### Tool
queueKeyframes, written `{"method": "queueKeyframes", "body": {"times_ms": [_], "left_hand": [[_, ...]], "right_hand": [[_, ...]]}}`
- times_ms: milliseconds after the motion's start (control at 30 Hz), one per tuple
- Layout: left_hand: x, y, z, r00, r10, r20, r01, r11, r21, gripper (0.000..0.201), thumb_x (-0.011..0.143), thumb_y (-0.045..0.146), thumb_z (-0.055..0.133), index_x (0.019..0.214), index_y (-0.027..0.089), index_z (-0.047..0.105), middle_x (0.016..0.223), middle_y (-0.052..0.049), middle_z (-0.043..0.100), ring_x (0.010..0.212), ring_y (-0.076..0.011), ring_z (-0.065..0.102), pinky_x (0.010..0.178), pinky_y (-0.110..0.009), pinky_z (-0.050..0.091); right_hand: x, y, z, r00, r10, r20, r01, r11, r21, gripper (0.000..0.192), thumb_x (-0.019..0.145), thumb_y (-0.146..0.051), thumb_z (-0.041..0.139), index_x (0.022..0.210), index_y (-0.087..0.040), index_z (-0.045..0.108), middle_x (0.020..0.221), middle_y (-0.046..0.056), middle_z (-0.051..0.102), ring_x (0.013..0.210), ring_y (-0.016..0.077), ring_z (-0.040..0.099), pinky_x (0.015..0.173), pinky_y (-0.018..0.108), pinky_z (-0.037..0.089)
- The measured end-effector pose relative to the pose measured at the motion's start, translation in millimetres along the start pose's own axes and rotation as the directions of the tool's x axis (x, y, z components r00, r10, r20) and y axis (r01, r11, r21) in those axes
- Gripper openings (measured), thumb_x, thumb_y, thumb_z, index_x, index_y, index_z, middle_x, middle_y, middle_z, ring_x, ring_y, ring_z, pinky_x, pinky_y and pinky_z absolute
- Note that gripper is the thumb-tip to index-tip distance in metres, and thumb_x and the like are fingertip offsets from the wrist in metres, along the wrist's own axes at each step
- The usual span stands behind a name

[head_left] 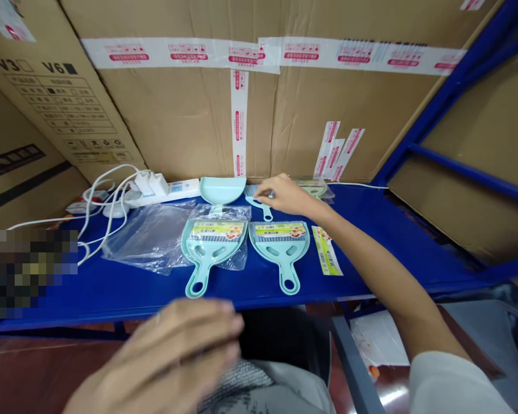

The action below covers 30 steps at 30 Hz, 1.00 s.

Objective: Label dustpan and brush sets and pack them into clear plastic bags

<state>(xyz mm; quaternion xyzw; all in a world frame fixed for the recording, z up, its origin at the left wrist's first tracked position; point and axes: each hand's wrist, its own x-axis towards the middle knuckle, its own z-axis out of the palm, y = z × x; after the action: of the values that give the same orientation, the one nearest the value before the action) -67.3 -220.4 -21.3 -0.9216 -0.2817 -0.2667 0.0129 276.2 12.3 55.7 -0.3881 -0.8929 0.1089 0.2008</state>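
Left hand [164, 356] open; right hand [287, 194] at far brush [266, 209], grip unclear: a leftward slip could bump the far dustpan [223, 191] just beside it.

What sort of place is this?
Probably a workshop or warehouse workstation: tall taped cardboard walls in a blue tabletop, which holds matching mint dustpan-and-brush sets and a clear plastic bag.

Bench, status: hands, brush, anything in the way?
Right hand at loose brush, partly hiding it; grip unclear. Left hand blurred, in foreground. Two dustpan sets in front.
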Motion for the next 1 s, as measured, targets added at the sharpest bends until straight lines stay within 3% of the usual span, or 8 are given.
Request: {"method": "queueKeyframes", "body": {"times_ms": [67,133,200,333,467,700,833,1000], "left_hand": [[14.4,-39.6,4.4,0.997,-0.001,0.076,-0.004,0.998,0.064,0.05,0.112,0.031,0.059,0.162,0.036,0.058,0.162,-0.002,0.06,0.156,-0.0354,0.05,0.123,-0.06,0.055],[18.3,-74.2,14.7,0.993,-0.018,0.116,0.005,0.993,0.115,0.05,0.115,0.04,0.058,0.165,0.033,0.055,0.169,-0.004,0.053,0.159,-0.0359,0.047,0.125,-0.06,0.052],[13.8,-93.3,24.6,0.992,-0.016,0.128,-0.001,0.992,0.126,0.053,0.116,0.045,0.054,0.168,0.034,0.05,0.169,-0.004,0.052,0.156,-0.0352,0.051,0.119,-0.057,0.058],[3.1,-80.8,30.1,0.989,-0.005,0.151,-0.025,0.98,0.197,0.064,0.116,0.054,0.051,0.175,0.033,0.037,0.169,-0.005,0.053,0.153,-0.0359,0.054,0.11,-0.054,0.064],[6.0,-51.6,28.5,0.992,-0.001,0.129,-0.029,0.973,0.231,0.066,0.117,0.054,0.047,0.177,0.029,0.033,0.167,-0.005,0.055,0.153,-0.0333,0.054,0.117,-0.049,0.06],[5.0,-46.9,19.6,0.987,-0.022,0.162,0.007,0.996,0.092,0.048,0.117,0.041,0.052,0.163,0.031,0.056,0.162,-0.003,0.061,0.151,-0.0317,0.057,0.119,-0.048,0.057],[10.3,-51.0,14.1,0.98,-0.098,0.173,0.107,0.993,-0.042,0.032,0.113,0.045,0.062,0.139,0.032,0.075,0.152,-0.004,0.069,0.149,-0.033,0.059,0.115,-0.05,0.061],[22.4,-56.8,13.8,0.976,-0.117,0.185,0.137,0.986,-0.094,0.026,0.112,0.049,0.064,0.122,0.032,0.081,0.144,-0.004,0.074,0.145,-0.0321,0.063,0.113,-0.048,0.062]], "right_hand": [[-32.9,17.5,-18.8,0.989,0.088,0.118,-0.097,0.993,0.072,0.025,0.097,-0.035,0.075,0.113,-0.019,0.087,0.116,0.01,0.084,0.102,0.027,0.077,0.096,0.041,0.055],[-60.5,34.4,-25.5,0.96,0.134,0.247,-0.172,0.975,0.14,0.051,0.09,-0.052,0.084,0.129,-0.02,0.083,0.134,0.011,0.08,0.117,0.0306,0.076,0.102,0.043,0.057],[-78.7,47.9,-22.1,0.934,0.146,0.327,-0.204,0.967,0.151,0.08,0.082,-0.065,0.088,0.147,-0.021,0.074,0.152,0.013,0.07,0.137,0.0356,0.067,0.116,0.047,0.052],[-91.5,58.9,-7.3,0.901,0.149,0.407,-0.205,0.974,0.098,0.122,0.068,-0.076,0.094,0.17,-0.025,0.05,0.174,0.016,0.047,0.159,0.0419,0.044,0.133,0.055,0.033],[-92.5,54.5,-0.7,0.849,0.153,0.506,-0.214,0.975,0.064,0.157,0.055,-0.073,0.101,0.181,-0.023,0.02,0.177,0.02,0.036,0.165,0.0449,0.03,0.134,0.055,0.03],[-92.8,45.9,0.9,0.853,0.135,0.504,-0.194,0.979,0.066,0.157,0.056,-0.068,0.101,0.181,-0.027,0.016,0.169,0.016,0.043,0.16,0.0447,0.035,0.133,0.055,0.03],[-92.3,43.7,-0.2,0.858,0.148,0.492,-0.194,0.98,0.043,0.155,0.055,-0.07,0.1,0.181,-0.027,0.02,0.161,0.016,0.05,0.155,0.0455,0.041,0.129,0.056,0.036],[-85.5,41.2,0.4,0.84,0.188,0.509,-0.19,0.981,-0.048,0.155,0.051,-0.069,0.101,0.18,-0.025,0.027,0.155,0.019,0.052,0.151,0.0485,0.042,0.127,0.059,0.037]]}}
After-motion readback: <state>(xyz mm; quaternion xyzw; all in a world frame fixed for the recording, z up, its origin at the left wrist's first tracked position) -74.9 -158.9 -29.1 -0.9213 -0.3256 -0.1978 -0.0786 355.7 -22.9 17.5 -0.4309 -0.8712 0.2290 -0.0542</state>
